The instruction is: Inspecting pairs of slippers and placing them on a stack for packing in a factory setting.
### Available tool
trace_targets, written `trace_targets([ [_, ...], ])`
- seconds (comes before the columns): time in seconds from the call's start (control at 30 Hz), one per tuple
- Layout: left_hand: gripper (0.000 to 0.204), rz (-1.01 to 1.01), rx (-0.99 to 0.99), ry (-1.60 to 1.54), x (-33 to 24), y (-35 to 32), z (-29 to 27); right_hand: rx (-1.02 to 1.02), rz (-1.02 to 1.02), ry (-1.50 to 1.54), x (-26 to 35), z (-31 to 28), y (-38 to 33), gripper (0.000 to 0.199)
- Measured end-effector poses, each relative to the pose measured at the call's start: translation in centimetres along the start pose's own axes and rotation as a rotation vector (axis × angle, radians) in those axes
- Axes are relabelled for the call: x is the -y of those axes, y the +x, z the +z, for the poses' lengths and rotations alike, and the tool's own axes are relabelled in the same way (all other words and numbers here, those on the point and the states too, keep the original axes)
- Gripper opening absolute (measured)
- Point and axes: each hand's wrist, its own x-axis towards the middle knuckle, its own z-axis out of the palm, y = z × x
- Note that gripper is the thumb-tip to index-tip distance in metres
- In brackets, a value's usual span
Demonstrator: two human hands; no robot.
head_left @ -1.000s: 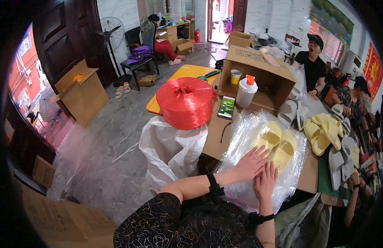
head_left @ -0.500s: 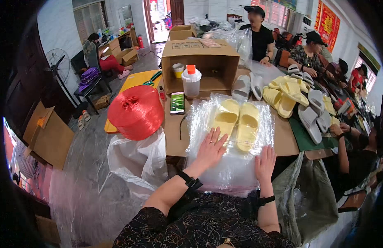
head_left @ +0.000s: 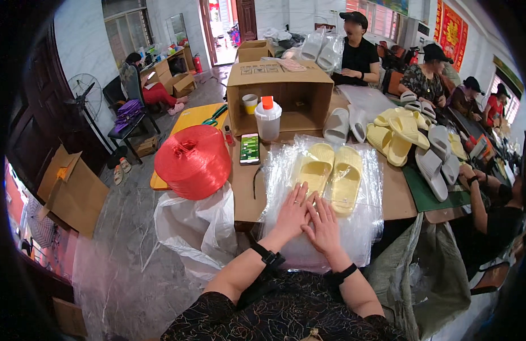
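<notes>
While flat on clear plastic bag [head_left: 325, 227] w/ yellow slippers [head_left: 330, 173]: left hand [head_left: 293, 213] & right hand [head_left: 323, 227], both released.

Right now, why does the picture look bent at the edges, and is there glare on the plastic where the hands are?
Head view: the fisheye lens bows the walls and the table edge, with a black rim around; daylight from the doorway and windows puts white glare on the plastic bags under the left hand and right hand; the slippers stay sharp.
</notes>
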Motion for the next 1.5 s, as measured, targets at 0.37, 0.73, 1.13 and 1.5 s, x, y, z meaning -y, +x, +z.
trace_targets([
  [0.37, 0.058, 0.011, -0.039, 0.013, -0.4, 0.2, -0.5, -0.16, 0.35, -0.2, -8.7, -2.7, -6.6, 0.07],
  [0.73, 0.054, 0.028, -0.054, -0.075, -0.9, 0.3, -0.6, -0.287, 0.174, -0.078, -3.8, -3.7, -1.7, 0.074],
  [1.13, 0.05, 0.112, -0.083, -0.022, -0.6, 0.1, -0.7, -0.172, 0.261, -0.052, -6.5, -0.9, -3.3, 0.073],
  [1.5, 0.053, 0.08, -0.056, -0.07, -0.4, 0.1, -0.5, -0.303, 0.443, -0.21, -8.0, -7.0, -5.2, 0.069],
])
